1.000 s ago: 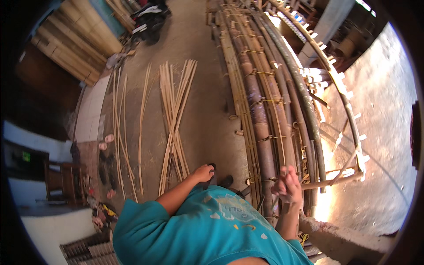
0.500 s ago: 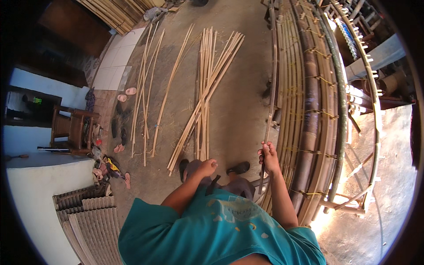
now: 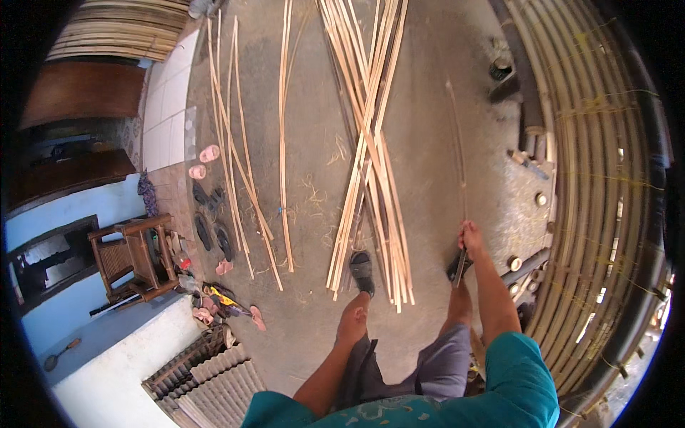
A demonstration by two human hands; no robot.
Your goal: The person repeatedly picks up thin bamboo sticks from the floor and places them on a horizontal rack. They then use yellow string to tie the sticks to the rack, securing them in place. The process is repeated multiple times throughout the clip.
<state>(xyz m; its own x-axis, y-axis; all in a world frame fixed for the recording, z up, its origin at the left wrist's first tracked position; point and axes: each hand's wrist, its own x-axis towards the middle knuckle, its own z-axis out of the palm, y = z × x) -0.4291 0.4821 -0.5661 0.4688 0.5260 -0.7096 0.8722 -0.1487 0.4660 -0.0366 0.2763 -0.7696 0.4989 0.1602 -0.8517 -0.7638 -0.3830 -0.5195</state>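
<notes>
My right hand is closed round a long thin bamboo strip. The strip runs away from me over the floor, and its short near end points back past my shin. My left hand hangs in front of my left leg with its fingers drawn together and nothing visible in them. Just beyond it, a bundle of pale bamboo strips lies crossed in an X on the concrete floor. Farther left rest a few looser strips and several more beside the tiled strip of floor.
Long bamboo poles tied with yellow cord line the right side. Cut bamboo pieces and a knife-like tool lie before them. To the left are sandals, a bamboo chair, a low white wall and corrugated sheets.
The view has tilted down and shifted, so the floor and my feet show larger. My right hand still grips the strip, now lowered over the floor away from the poles. My left arm hangs lower.
</notes>
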